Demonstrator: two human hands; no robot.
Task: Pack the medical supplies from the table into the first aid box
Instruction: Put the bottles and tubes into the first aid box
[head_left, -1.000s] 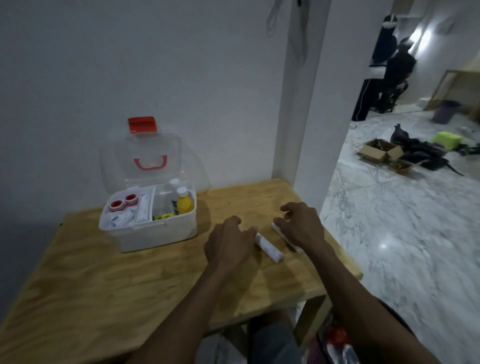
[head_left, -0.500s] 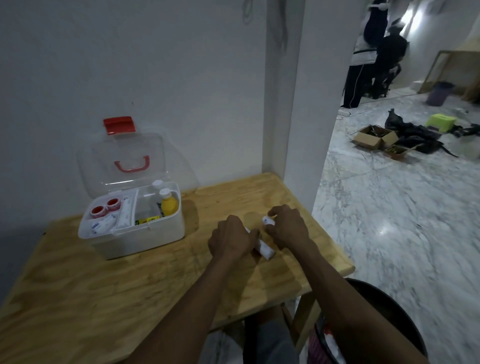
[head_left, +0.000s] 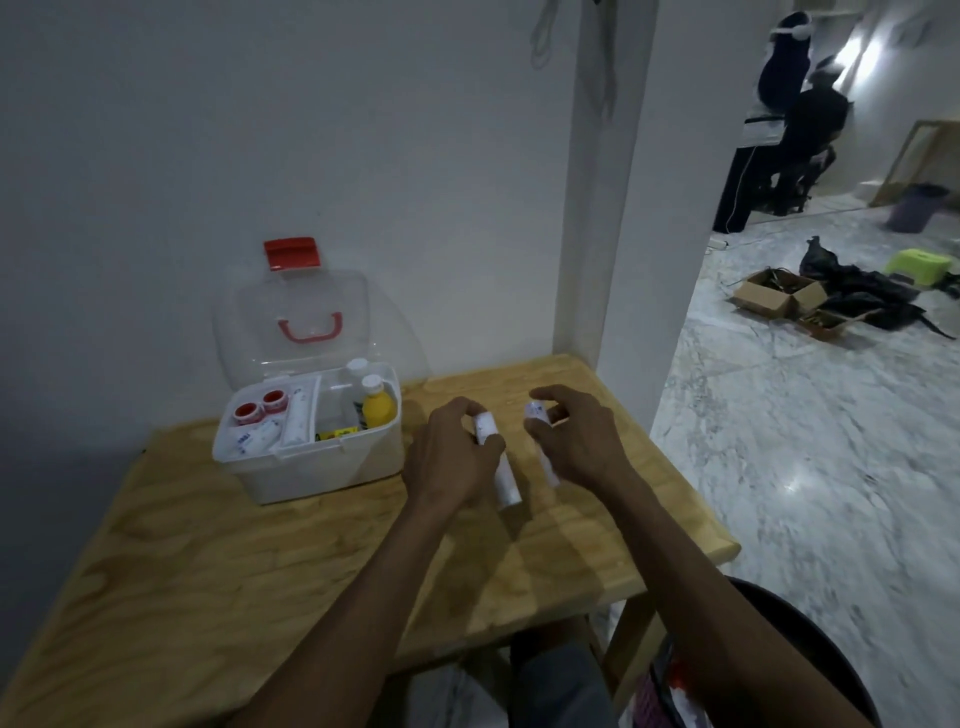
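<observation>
Two white paper-wrapped rolls, probably bandages, are held above the right half of the wooden table (head_left: 260, 571), one in each hand. The left hand (head_left: 451, 457) is curled around the left roll (head_left: 497, 457), thumb and fingers pressed on its upper half while the lower end sticks out below the palm toward the table top; whether that end touches the wood cannot be told. The right hand (head_left: 582, 441) pinches the right roll (head_left: 540, 436) near its top between thumb and forefinger, and most of that roll is hidden behind the fingers. The two rolls are near each other but apart. Just left of the left hand stands the first aid box (head_left: 311, 467), white, its clear lid (head_left: 296, 322) with a red handle and red latch raised against the wall. Inside, the left compartment holds two red-rimmed tape rolls (head_left: 260, 408) and white packets; the right compartment holds a yellow bottle (head_left: 378, 408) with a white cap and another white-capped bottle behind it. To the right, past the wall corner, a marble floor (head_left: 805, 467) carries cardboard boxes (head_left: 779, 299) and dark bags.
</observation>
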